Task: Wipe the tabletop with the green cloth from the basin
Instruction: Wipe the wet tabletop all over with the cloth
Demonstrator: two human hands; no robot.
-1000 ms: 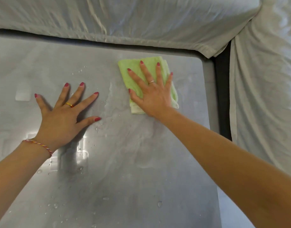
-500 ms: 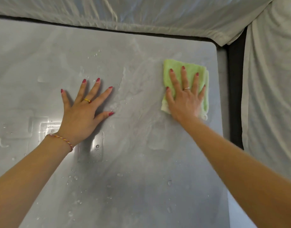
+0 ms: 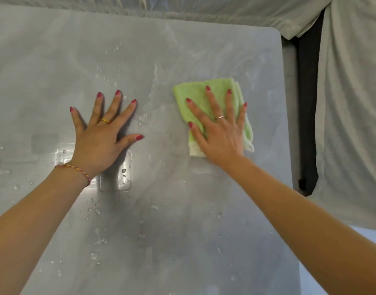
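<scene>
Inventory, head view: 1 grey counter (image 3: 182, 241), wet and streaked, filling most of the frame from the upper left to the lower centre; 1 green cloth (image 3: 196, 94), folded into a rough rectangle, lying flat on the counter right of centre; 2 hands. The right hand (image 3: 220, 133) lies palm down on the green cloth with all 5 fingers straight and spread, pressing it to the surface; the cloth shows beyond the fingertips toward the top of the frame, and along both sides of the hand, with a paler folded edge showing at the heel of the palm. The left hand (image 3: 97, 139) lies palm down on the bare counter left of centre, fingers likewise straight and fanned, well apart from the cloth and touching nothing else. 1 gold ring (image 3: 105, 121) on the left hand, 1 silver ring (image 3: 220, 117) on the right, 1 braided bracelet (image 3: 76, 170) at the left wrist; red polish on all visible nails. Water droplets (image 3: 96, 210) scattered across the counter, too many and too small to count, thickest in the lower left and near the left fingertips. Pale draped sheets (image 3: 353, 103) along the top edge and right side of the frame, with 1 dark vertical strip (image 3: 308, 124) between counter and right sheet.
</scene>
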